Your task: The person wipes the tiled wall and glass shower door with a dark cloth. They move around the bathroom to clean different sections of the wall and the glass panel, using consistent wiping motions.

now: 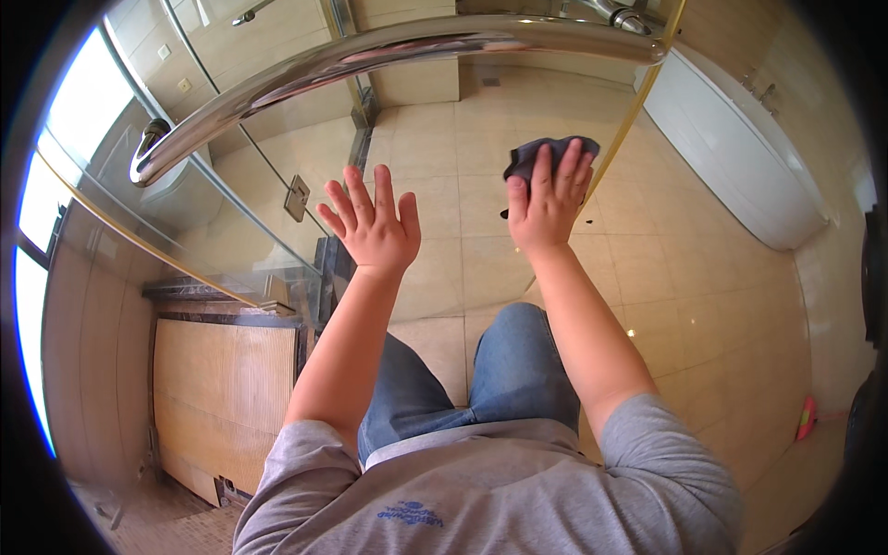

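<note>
Up against a clear glass door (435, 176), both hands are raised side by side with a gap between them. The left hand (372, 227) is spread wide, fingers apart and palm turned toward the glass, holding nothing; whether the palm actually touches the pane cannot be told. The right hand (548, 199) lies flat over a dark grey cloth (535, 155), pressing it against the glass, with the fingers stretched over it rather than curled round it; the cloth peeks out above and to the left of the fingertips. A thick, curved chrome bar (370, 57) runs across the top of the door, from a rounded end at the left to a fitting near the upper right, well above both hands. A thin gold-coloured edge of the glass (638, 111) runs down just to the right of the cloth. Through the pane shows a beige tiled floor (703, 296), and a white bathtub (740, 157) stands along the right side. Low at the left, past the left forearm, stands a wooden cabinet (222, 388). A small pink object (807, 418), too small to tell what it is, lies on the floor far to the right.
</note>
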A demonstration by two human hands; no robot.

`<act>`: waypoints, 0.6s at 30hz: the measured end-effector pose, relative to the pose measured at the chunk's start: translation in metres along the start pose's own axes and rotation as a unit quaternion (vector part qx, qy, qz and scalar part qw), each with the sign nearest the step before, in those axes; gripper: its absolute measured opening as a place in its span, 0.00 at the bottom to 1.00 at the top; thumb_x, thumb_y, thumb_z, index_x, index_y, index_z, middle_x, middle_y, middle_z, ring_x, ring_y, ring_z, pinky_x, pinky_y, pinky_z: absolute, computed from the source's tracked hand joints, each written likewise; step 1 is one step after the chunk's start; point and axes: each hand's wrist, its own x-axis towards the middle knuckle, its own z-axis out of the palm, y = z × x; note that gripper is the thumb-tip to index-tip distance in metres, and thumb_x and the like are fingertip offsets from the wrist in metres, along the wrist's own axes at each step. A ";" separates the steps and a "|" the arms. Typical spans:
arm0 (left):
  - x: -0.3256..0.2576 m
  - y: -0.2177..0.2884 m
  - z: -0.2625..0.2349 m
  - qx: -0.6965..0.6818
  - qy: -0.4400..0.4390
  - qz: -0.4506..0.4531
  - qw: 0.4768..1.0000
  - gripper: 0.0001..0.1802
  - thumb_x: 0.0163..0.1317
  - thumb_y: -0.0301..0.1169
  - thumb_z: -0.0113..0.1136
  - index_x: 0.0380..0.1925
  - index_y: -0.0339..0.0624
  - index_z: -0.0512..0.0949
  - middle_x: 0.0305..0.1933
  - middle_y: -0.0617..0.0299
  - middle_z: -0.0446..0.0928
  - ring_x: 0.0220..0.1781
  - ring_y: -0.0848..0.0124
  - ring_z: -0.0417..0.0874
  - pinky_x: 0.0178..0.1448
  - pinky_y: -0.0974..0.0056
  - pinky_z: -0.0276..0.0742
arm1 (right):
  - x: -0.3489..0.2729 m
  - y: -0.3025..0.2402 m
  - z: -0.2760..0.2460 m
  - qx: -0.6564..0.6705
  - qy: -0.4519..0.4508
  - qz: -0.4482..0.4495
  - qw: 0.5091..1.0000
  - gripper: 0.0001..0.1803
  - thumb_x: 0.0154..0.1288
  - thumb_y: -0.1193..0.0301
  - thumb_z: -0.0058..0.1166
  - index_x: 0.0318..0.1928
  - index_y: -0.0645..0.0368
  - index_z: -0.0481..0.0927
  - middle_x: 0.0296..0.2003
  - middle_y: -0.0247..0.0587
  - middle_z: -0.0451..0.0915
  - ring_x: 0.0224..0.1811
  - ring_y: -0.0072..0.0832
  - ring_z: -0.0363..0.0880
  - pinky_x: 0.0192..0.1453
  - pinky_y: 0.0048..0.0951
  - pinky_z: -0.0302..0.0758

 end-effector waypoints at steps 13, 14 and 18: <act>-0.029 -0.002 0.018 0.024 -0.013 0.009 1.000 0.37 0.66 0.45 0.50 0.70 0.35 0.59 0.78 0.42 0.41 0.79 0.40 0.32 0.76 0.39 0.22 | -0.048 -0.043 0.038 -0.002 -0.063 -0.117 0.991 0.28 0.65 0.51 0.54 0.66 0.31 0.70 0.74 0.41 0.54 0.74 0.55 0.48 0.71 0.63 0.48; -0.030 -0.002 0.017 0.024 -0.013 0.008 1.000 0.37 0.67 0.46 0.49 0.70 0.35 0.58 0.78 0.42 0.42 0.79 0.40 0.32 0.76 0.40 0.22 | -0.042 -0.031 0.033 -0.003 -0.050 -0.093 0.994 0.28 0.67 0.52 0.51 0.67 0.35 0.68 0.74 0.45 0.53 0.75 0.56 0.47 0.71 0.63 0.48; -0.031 0.000 0.018 0.020 0.013 0.020 1.000 0.37 0.67 0.45 0.49 0.70 0.35 0.58 0.78 0.42 0.42 0.79 0.40 0.33 0.76 0.40 0.22 | 0.002 0.013 0.006 0.015 0.056 0.088 0.994 0.32 0.73 0.54 0.39 0.72 0.54 0.56 0.74 0.62 0.43 0.75 0.64 0.40 0.72 0.63 0.43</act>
